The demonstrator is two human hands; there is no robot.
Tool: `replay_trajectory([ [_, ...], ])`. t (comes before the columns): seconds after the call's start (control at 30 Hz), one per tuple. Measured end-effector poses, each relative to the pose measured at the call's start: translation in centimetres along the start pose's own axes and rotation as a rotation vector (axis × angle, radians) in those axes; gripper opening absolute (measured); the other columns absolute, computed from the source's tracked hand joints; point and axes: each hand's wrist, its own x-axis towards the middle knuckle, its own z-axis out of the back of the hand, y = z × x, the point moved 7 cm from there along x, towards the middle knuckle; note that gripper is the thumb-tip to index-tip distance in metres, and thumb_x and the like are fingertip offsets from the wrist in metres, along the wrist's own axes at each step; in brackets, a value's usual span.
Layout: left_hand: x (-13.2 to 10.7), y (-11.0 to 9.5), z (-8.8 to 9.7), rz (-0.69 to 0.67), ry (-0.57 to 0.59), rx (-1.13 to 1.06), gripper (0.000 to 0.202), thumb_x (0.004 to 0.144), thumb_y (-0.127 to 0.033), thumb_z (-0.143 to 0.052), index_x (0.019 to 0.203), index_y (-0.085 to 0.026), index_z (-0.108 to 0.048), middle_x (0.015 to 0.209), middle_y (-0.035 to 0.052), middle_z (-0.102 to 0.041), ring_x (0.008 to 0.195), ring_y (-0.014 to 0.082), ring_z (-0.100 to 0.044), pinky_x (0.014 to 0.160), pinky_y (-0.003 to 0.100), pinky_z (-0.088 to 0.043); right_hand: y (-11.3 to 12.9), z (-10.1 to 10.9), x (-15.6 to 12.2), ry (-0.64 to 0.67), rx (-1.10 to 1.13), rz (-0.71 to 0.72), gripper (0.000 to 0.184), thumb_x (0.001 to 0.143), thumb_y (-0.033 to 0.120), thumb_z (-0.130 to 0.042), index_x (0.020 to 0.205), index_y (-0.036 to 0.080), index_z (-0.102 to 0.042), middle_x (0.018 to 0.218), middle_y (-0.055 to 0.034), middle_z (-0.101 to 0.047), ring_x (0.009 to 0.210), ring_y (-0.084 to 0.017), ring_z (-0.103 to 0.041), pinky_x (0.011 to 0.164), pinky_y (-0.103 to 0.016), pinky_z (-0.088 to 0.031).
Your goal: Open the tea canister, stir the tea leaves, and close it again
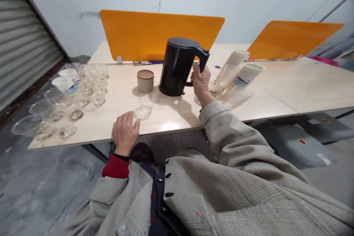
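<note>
— Where's the kettle?

— The black kettle (178,67) stands upright on the tabletop (290,88), near the middle, in front of the orange divider (155,35). The right hand (201,82) has its fingers curled tight around the handle.

— And the left hand?

— The left hand (125,132) rests at the near edge of the tabletop, fingers loosely bent, holding nothing. Its thumb is just beside a small clear cup (146,103), which stands upright in front of the kettle; I can't tell whether they touch.

— What else is close by?

— A grey jar with a wooden lid (145,80) stands just left of the kettle. Right of the hand on the handle lie stacks of paper cups (238,68) on their sides, with clear ones among them.

— Further out?

— At the left end, a cluster of clear plastic cups (69,107) stands upright in rows, with two white paper cups (65,81) at the back. A second orange divider (290,38) stands at the far right.
</note>
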Motion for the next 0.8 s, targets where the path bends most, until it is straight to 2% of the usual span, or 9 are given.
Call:
replay_trajectory([
  [0.1,-0.1,0.5,-0.1,0.001,-0.047,-0.044,0.045,0.104,-0.042,-0.056,0.136,-0.014,-0.072,0.137,0.0185,-0.076,0.127,0.0362,-0.066,0.103,0.049,-0.053,0.9,1.8,-2.1,-0.119,0.051,-0.012,0.064,0.085,0.092,-0.061,0.082,0.030,-0.045,0.058,0.0107,-0.036,0.047,-0.013,-0.043,0.045,-0.027,-0.037],
  [0.23,-0.9,-0.1,0.6,-0.041,-0.136,-0.229,0.045,0.106,-0.045,-0.054,0.133,-0.015,-0.073,0.131,0.0182,-0.078,0.124,0.0338,-0.069,0.107,0.050,-0.055,3.4,4.1,-5.3,-0.152,0.058,-0.032,0.063,0.083,0.087,-0.068,0.078,0.029,-0.044,0.057,0.0114,-0.038,0.045,-0.010,-0.041,0.043,-0.025,-0.033],
  [0.3,-1.4,-1.7,1.0,-0.097,-0.132,-0.366,0.044,0.107,-0.045,-0.054,0.136,-0.017,-0.071,0.133,0.0171,-0.078,0.128,0.0306,-0.069,0.112,0.049,-0.055,4.7,5.2,-7.0,-0.151,0.081,-0.052,0.064,0.082,0.086,-0.070,0.075,0.029,-0.042,0.055,0.0118,-0.037,0.044,-0.009,-0.040,0.042,-0.024,-0.033],
  [0.4,-1.8,-5.2,0.6,-0.183,-0.014,-0.579,0.050,0.106,-0.049,-0.058,0.145,-0.019,-0.065,0.146,0.0166,-0.072,0.140,0.0285,-0.065,0.122,0.049,-0.051,6.8,6.8,-9.3,-0.155,0.143,-0.066,0.064,0.078,0.082,-0.077,0.074,0.028,-0.043,0.053,0.0125,-0.039,0.043,-0.008,-0.039,0.042,-0.023,-0.034],
  [0.5,-1.0,-8.4,-0.7,-0.176,0.141,-0.804,0.078,0.101,-0.060,-0.064,0.165,-0.021,-0.045,0.168,0.0191,-0.053,0.155,0.0316,-0.052,0.123,0.053,-0.050,8.7,8.3,-11.2,-0.152,0.149,-0.083,0.064,0.077,0.079,-0.081,0.073,0.027,-0.044,0.052,0.0121,-0.040,0.043,-0.008,-0.038,0.041,-0.022,-0.033],
  [0.57,-0.1,-10.1,-1.4,-0.135,0.174,-0.942,0.099,0.095,-0.066,-0.071,0.172,-0.020,-0.030,0.178,0.0230,-0.036,0.163,0.0362,-0.041,0.125,0.057,-0.047,10.2,9.2,-12.2,-0.141,0.137,-0.082,0.064,0.078,0.076,-0.082,0.070,0.027,-0.042,0.052,0.0116,-0.039,0.043,-0.007,-0.037,0.040,-0.022,-0.033],
  [0.63,0.6,-11.4,-1.9,-0.089,0.187,-1.050,0.112,0.089,-0.068,-0.078,0.175,-0.022,-0.023,0.181,0.0232,-0.027,0.168,0.0390,-0.031,0.128,0.059,-0.042,11.8,9.8,-12.9,-0.132,0.143,-0.072,0.062,0.079,0.071,-0.084,0.068,0.027,-0.042,0.052,0.0111,-0.038,0.043,-0.008,-0.035,0.039,-0.023,-0.032],
  [0.7,0.8,-12.6,-2.1,-0.040,0.192,-1.112,0.117,0.085,-0.067,-0.083,0.174,-0.022,-0.023,0.182,0.0223,-0.027,0.169,0.0397,-0.028,0.131,0.059,-0.037,13.3,10.3,-13.5,-0.120,0.148,-0.071,0.057,0.079,0.063,-0.086,0.066,0.026,-0.044,0.052,0.0100,-0.040,0.044,-0.008,-0.035,0.039,-0.025,-0.032],
  [0.8,0.1,-13.8,-1.5,0.022,0.149,-1.149,0.119,0.079,-0.064,-0.089,0.172,-0.021,-0.029,0.176,0.0215,-0.038,0.164,0.0399,-0.037,0.132,0.059,-0.035,15.4,10.6,-13.9,-0.071,0.130,-0.060,0.047,0.083,0.052,-0.085,0.066,0.025,-0.049,0.053,0.0086,-0.043,0.044,-0.009,-0.037,0.040,-0.027,-0.031],
])
